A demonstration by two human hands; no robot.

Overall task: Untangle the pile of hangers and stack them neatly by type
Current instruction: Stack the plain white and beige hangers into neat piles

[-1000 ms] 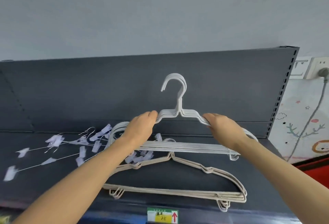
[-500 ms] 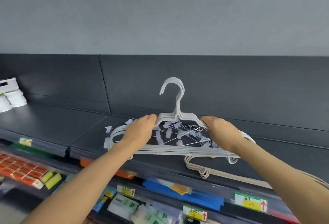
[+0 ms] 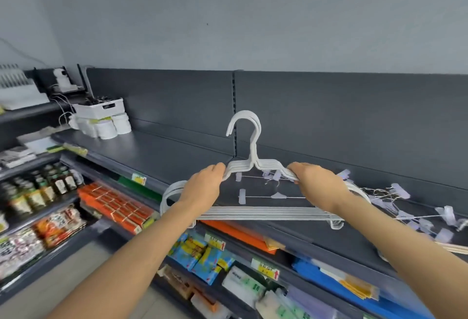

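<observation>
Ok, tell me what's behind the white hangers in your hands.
Through the white hangers show clip hangers lying on the dark shelf, then its back panel. The right hand covers where those wires run on.

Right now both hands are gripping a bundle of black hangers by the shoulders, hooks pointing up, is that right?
Not quite: the hangers are white, not black. The head view shows the left hand and right hand gripping the bundle by its shoulders, hooks up.
</observation>
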